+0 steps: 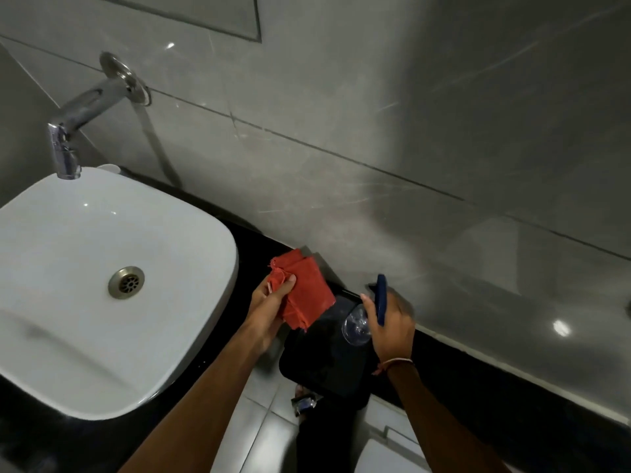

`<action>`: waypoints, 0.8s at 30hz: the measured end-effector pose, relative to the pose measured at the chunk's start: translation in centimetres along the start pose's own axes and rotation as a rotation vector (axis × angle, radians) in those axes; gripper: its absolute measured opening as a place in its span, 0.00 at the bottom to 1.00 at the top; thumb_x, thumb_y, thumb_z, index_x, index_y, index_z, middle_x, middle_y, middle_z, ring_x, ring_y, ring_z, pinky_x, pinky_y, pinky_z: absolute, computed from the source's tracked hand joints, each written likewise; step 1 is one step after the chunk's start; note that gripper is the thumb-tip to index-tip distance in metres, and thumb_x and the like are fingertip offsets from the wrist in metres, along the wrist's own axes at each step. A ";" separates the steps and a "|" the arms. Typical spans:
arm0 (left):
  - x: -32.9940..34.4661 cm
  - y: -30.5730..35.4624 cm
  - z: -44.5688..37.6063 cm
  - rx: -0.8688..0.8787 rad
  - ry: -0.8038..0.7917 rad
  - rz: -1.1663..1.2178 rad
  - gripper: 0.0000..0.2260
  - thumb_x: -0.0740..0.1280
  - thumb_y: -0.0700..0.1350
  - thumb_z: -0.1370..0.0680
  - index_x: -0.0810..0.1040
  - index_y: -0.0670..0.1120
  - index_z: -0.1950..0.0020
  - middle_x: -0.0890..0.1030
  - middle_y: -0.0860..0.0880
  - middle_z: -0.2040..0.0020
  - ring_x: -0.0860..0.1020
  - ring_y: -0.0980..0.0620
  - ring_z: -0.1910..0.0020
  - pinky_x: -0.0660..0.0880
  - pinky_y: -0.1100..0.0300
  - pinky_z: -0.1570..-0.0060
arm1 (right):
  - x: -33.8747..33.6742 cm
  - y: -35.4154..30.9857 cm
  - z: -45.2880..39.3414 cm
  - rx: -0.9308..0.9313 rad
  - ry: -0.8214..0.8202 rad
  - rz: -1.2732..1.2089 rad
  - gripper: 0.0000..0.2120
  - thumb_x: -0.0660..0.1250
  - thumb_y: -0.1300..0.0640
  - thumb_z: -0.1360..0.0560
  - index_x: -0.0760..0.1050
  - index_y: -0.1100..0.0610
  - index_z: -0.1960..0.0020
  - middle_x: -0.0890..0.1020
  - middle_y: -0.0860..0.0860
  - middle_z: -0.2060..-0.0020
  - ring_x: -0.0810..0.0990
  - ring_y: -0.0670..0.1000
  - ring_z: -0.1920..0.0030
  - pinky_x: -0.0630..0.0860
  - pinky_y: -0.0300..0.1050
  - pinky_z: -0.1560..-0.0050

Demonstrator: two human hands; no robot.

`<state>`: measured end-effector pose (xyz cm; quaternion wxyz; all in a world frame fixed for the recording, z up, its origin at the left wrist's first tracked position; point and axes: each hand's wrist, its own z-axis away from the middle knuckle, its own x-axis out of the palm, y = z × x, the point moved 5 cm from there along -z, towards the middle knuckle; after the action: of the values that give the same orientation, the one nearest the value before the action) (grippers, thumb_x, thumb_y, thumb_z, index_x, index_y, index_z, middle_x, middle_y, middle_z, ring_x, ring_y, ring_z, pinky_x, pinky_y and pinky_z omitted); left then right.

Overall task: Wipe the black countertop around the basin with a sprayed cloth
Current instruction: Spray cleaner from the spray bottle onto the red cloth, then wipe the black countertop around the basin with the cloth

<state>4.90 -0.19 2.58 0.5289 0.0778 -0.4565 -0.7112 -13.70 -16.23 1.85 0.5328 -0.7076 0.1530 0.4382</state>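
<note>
My left hand (269,307) holds a folded red cloth (304,291) up in the air, just right of the white basin (102,285). Beside it, my right hand (389,322) grips a clear spray bottle (356,326) with a dark blue trigger head (381,298), its nozzle turned toward the cloth. The black countertop (252,240) shows as a narrow dark band behind and to the right of the basin. Both hands hover past the counter's right end, above a black bin.
A chrome tap (78,121) comes out of the grey tiled wall above the basin. A black bin (324,360) stands on the tiled floor below my hands. A black ledge (512,377) runs along the wall at right. A white toilet lid (389,455) is at the bottom.
</note>
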 end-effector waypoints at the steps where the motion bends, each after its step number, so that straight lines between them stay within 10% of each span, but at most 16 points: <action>1: -0.1 -0.1 -0.2 -0.004 0.007 -0.001 0.11 0.71 0.43 0.23 0.81 0.49 0.42 0.88 0.49 0.50 0.86 0.51 0.52 0.83 0.58 0.59 | 0.3 0.2 0.0 -0.007 -0.004 0.014 0.19 0.70 0.45 0.22 0.78 0.61 0.44 0.84 0.57 0.61 0.83 0.57 0.65 0.83 0.56 0.63; 9: -0.8 -1.7 -0.5 -0.078 0.058 -0.005 0.11 0.72 0.37 0.26 0.80 0.47 0.45 0.88 0.50 0.57 0.86 0.50 0.56 0.82 0.59 0.63 | 1.2 0.5 0.5 -0.176 -0.015 0.100 0.24 0.62 0.39 0.21 0.78 0.61 0.47 0.82 0.56 0.59 0.82 0.55 0.64 0.81 0.51 0.69; 17: 0.0 -0.2 1.8 -0.097 -0.069 -0.067 0.15 0.75 0.44 0.29 0.83 0.49 0.43 0.87 0.47 0.51 0.85 0.48 0.50 0.82 0.58 0.58 | -2.5 -2.4 2.3 -0.170 0.079 -0.302 0.23 0.68 0.41 0.22 0.74 0.54 0.34 0.75 0.50 0.38 0.76 0.45 0.38 0.75 0.35 0.39; 20: 1.2 1.9 3.6 -0.085 -0.206 -0.079 0.15 0.77 0.47 0.31 0.85 0.48 0.46 0.87 0.46 0.51 0.86 0.50 0.53 0.83 0.57 0.58 | -2.4 -6.3 1.9 0.018 -0.212 -0.694 0.20 0.63 0.35 0.21 0.77 0.45 0.36 0.80 0.45 0.37 0.78 0.44 0.35 0.76 0.37 0.38; 24: 2.2 5.7 5.8 0.110 -0.139 -0.345 0.16 0.79 0.46 0.31 0.84 0.41 0.47 0.86 0.39 0.49 0.85 0.48 0.53 0.84 0.52 0.52 | 0.0 -11.7 3.5 0.467 -0.823 -1.523 0.37 0.62 0.30 0.25 0.76 0.57 0.29 0.81 0.60 0.32 0.79 0.58 0.31 0.80 0.54 0.33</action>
<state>4.39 1.15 10.89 0.3612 0.1343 -0.5098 -0.7692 -7.30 -8.63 8.88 0.8222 -0.2778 -0.4760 0.1424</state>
